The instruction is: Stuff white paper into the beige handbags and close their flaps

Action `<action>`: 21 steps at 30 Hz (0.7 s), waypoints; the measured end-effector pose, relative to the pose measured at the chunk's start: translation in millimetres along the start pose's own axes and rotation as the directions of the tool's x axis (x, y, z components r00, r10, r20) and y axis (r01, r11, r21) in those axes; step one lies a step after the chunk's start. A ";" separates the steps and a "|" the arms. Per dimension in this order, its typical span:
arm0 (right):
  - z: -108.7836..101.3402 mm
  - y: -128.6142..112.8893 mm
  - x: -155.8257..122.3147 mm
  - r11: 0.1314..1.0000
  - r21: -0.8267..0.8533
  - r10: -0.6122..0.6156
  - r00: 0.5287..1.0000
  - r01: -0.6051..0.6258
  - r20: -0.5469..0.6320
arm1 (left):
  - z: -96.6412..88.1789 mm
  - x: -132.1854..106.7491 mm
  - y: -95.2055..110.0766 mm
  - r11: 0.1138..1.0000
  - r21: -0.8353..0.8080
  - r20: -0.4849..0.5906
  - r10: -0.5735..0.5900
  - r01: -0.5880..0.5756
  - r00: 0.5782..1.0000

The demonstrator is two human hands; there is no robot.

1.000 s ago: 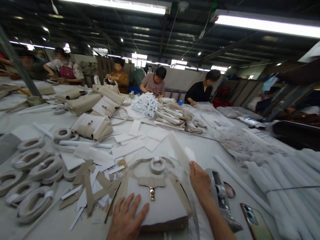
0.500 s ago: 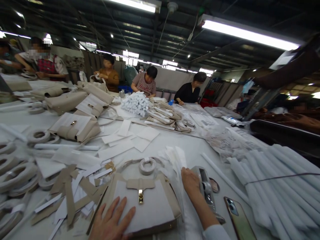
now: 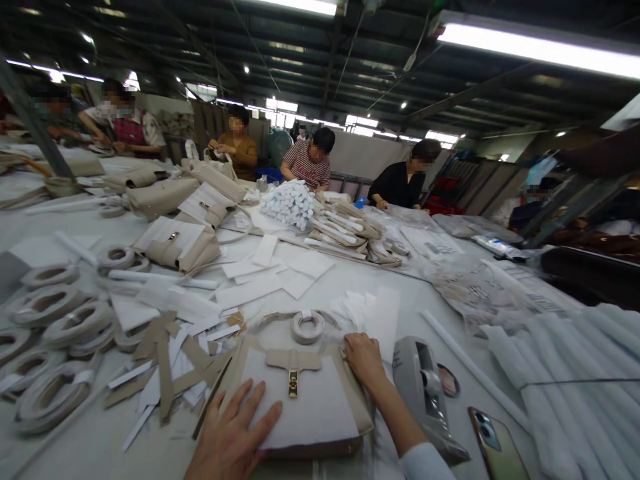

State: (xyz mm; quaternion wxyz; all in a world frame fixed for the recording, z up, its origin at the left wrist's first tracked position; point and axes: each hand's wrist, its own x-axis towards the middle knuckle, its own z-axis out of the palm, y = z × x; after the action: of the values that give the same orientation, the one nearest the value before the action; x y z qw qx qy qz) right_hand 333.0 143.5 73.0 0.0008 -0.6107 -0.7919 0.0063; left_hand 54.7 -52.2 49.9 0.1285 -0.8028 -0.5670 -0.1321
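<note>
A beige handbag point(image 3: 353, 393) lies in front of me, with a white sheet point(image 3: 320, 420) over its front and a gold turn-lock point(image 3: 293, 384) on its flap tab. My left hand point(image 3: 237, 427) rests flat on the bag's lower left, fingers spread. At the bag's upper right corner is my right hand point(image 3: 364, 358), its fingers curled in; what they hold, if anything, is hidden. A coiled beige strap point(image 3: 307, 327) with a white wrap sits above the flap, inside the bag's handle. Just right of my right forearm stands a grey tape dispenser point(image 3: 425, 393).
Coiled straps point(image 3: 43, 307) and scattered beige and white strips point(image 3: 165, 373) lie to the left. Bundled white foam tubes point(image 3: 565, 380) and a phone point(image 3: 495, 443) are at the right. More handbags point(image 3: 177, 243) sit farther back. Several co-workers point(image 3: 310, 163) are across the table.
My right hand has moved left, from beside the tape dispenser to the bag's upper right corner. My left hand stays on the bag. The whole view has shifted slightly.
</note>
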 end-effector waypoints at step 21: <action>-15.6 -16.0 -4.9 0.955 0.238 -0.125 0.968 0.177 -0.217 | -9.9 13.9 -5.3 0.956 -0.264 0.295 -0.045 0.126 0.954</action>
State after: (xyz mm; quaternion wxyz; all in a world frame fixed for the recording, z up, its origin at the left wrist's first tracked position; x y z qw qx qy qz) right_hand 318.9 134.8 88.8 0.1592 -0.5404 -0.8249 0.0469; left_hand 53.5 -41.9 64.4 -0.0755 -0.7979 -0.5898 -0.0989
